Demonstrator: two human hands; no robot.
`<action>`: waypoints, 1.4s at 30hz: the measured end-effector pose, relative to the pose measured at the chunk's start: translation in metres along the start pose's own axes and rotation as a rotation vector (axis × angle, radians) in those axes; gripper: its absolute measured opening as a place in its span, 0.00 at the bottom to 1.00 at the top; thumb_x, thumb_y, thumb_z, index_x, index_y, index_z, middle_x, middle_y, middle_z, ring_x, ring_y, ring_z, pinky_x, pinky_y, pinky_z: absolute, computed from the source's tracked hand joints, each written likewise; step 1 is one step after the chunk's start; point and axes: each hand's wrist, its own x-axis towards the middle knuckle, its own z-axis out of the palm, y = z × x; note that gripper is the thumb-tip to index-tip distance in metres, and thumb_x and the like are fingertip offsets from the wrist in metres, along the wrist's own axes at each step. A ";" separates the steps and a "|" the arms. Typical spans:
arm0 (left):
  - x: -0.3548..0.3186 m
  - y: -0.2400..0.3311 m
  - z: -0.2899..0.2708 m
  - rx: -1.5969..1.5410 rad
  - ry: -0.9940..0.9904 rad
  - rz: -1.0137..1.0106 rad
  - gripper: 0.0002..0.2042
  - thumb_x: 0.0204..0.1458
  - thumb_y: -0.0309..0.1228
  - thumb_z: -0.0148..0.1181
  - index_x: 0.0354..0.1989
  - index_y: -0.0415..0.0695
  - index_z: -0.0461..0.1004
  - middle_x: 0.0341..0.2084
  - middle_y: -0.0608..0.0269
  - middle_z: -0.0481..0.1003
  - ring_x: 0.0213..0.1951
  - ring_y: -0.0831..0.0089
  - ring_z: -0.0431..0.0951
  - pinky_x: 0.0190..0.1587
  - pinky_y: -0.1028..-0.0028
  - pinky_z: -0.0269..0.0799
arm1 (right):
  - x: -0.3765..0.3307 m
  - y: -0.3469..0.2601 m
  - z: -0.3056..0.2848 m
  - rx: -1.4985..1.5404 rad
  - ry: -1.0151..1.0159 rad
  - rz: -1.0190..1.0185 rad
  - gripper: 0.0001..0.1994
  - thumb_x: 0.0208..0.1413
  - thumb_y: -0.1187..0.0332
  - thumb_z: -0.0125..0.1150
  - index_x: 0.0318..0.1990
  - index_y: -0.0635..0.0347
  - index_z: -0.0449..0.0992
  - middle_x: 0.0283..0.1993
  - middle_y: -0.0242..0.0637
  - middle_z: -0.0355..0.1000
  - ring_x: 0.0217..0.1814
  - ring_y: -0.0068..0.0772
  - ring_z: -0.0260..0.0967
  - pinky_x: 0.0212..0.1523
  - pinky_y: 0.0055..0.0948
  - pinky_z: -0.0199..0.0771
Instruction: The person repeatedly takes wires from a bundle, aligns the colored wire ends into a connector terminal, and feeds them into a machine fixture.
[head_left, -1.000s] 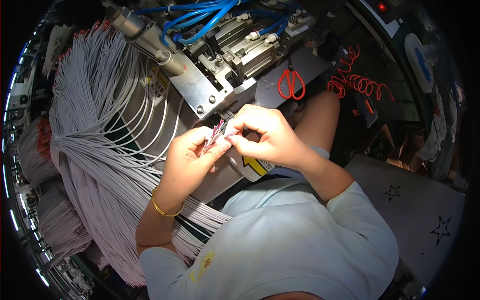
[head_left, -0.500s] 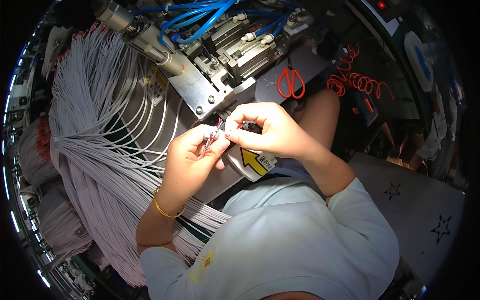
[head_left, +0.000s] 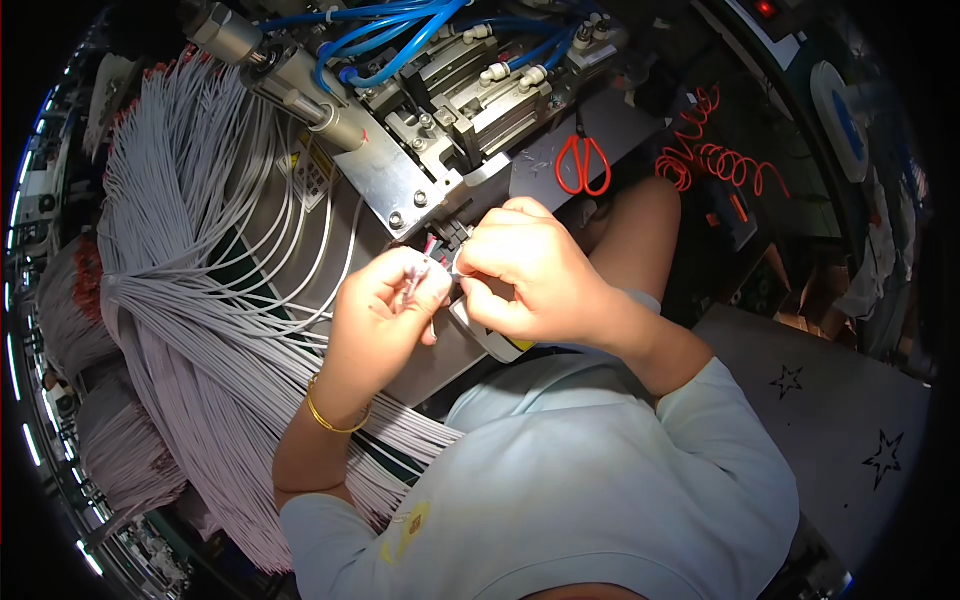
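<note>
My left hand (head_left: 388,298) is closed in a pinch around the end of a grey cable, from which thin coloured wires (head_left: 431,246) stick out. Right against it, my right hand (head_left: 535,272) has its thumb and fingers closed near the wires. What lies between those fingertips is too small and covered to make out. Both hands are just in front of the metal press-like machine (head_left: 395,185), close to its small dark jaws (head_left: 455,234). A white part with a yellow marking (head_left: 490,338) is mostly hidden under my right hand.
A large bundle of grey cables (head_left: 190,340) fills the left side. Blue air hoses (head_left: 410,45) cross the machine's top. Red-handled scissors (head_left: 582,165) lie beyond my right hand, and a red coiled hose (head_left: 715,165) hangs farther right. A grey board with stars (head_left: 830,400) is at right.
My right hand has turned over and shifted slightly nearer to me, covering the yellow arrow. My left hand has stayed almost in place, and the wire tips lean a little to the left.
</note>
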 end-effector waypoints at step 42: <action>-0.002 -0.006 0.024 1.034 0.078 0.381 0.13 0.42 0.29 0.64 0.38 0.45 0.73 0.30 0.61 0.67 0.26 0.61 0.75 0.26 0.66 0.71 | -0.012 0.052 0.016 0.243 0.020 0.279 0.08 0.60 0.69 0.54 0.32 0.65 0.69 0.26 0.41 0.67 0.27 0.38 0.66 0.31 0.33 0.65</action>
